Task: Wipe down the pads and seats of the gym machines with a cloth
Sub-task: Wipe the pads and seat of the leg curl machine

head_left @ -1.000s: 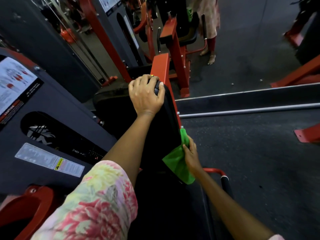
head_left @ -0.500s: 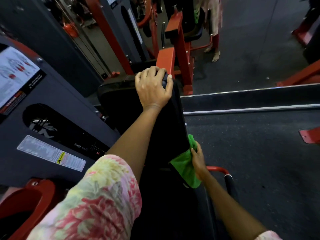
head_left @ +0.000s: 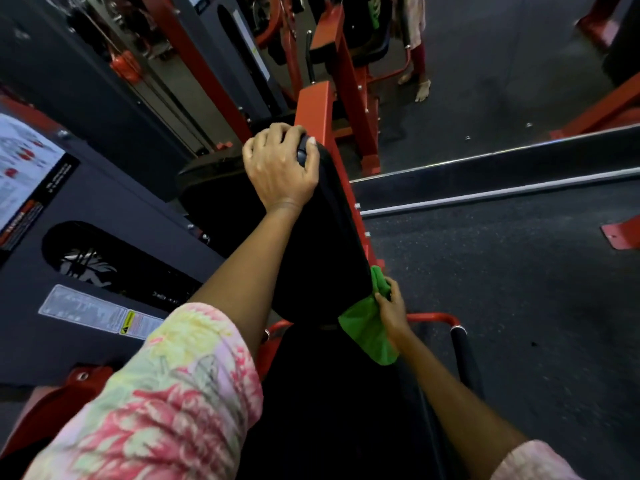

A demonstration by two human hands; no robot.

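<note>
We clamp our left hand (head_left: 281, 168) over the black back pad (head_left: 322, 237) top, seemingly bracing it, while our right hand (head_left: 391, 311) pinches the green cloth (head_left: 363, 327) against its lower edge.

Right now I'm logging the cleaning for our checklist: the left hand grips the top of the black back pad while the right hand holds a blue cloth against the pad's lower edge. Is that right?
Not quite: the cloth is green, not blue, as the head view shows. The rest holds: the left hand grips the top of the black back pad while the right hand holds the cloth against the pad's lower edge.
</note>
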